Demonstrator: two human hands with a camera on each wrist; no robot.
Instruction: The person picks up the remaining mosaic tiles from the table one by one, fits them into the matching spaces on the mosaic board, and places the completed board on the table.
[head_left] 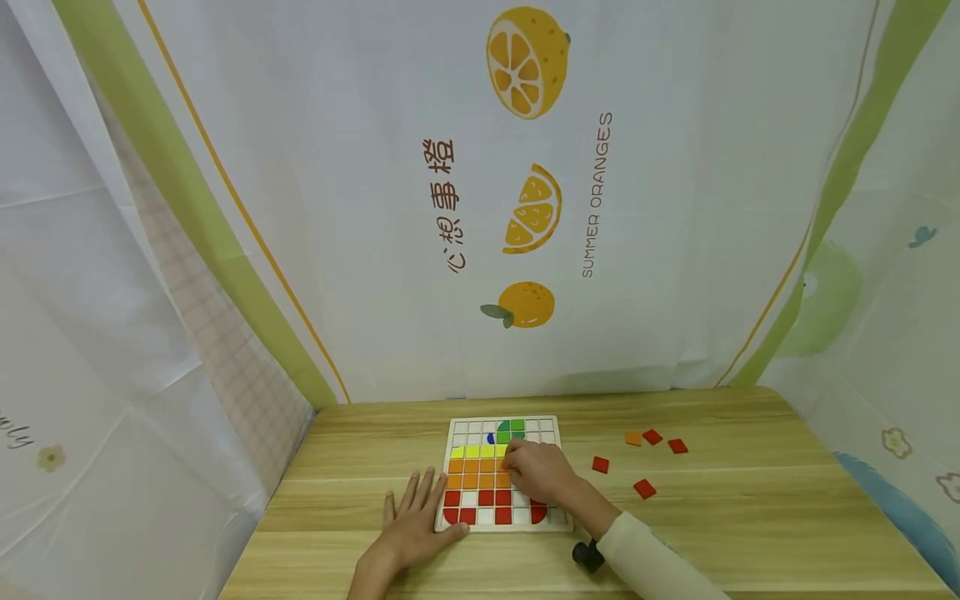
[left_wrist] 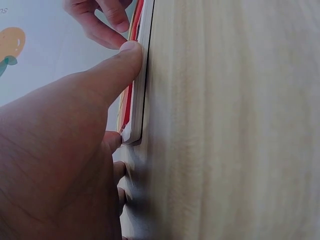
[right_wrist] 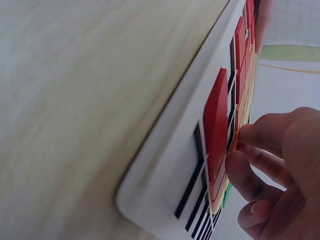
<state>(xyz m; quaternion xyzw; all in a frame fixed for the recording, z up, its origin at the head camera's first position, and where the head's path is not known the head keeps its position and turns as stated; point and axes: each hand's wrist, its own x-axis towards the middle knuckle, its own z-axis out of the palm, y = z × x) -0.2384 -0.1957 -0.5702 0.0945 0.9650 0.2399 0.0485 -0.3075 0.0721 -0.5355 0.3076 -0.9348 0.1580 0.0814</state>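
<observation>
A white grid board [head_left: 517,528] lies on the wooden table, partly filled with red, orange, yellow, green and blue tiles. My left hand [head_left: 411,532] rests at the board's left side, fingers spread on the table and thumb on the near left corner. My right hand [head_left: 542,471] is over the board's middle right, fingers bent. In the right wrist view, its thumb and fingertips [right_wrist: 246,134] pinch at an orange tile [right_wrist: 238,129] at board level. In the head view the hand hides that spot and several cells.
To the right of the board lie several loose red tiles [head_left: 645,488] and one orange tile [head_left: 633,437]. A small black object [head_left: 588,556] is by the right forearm near the table's front. Behind the table [head_left: 360,442] hangs a white curtain [head_left: 390,333] with printed oranges.
</observation>
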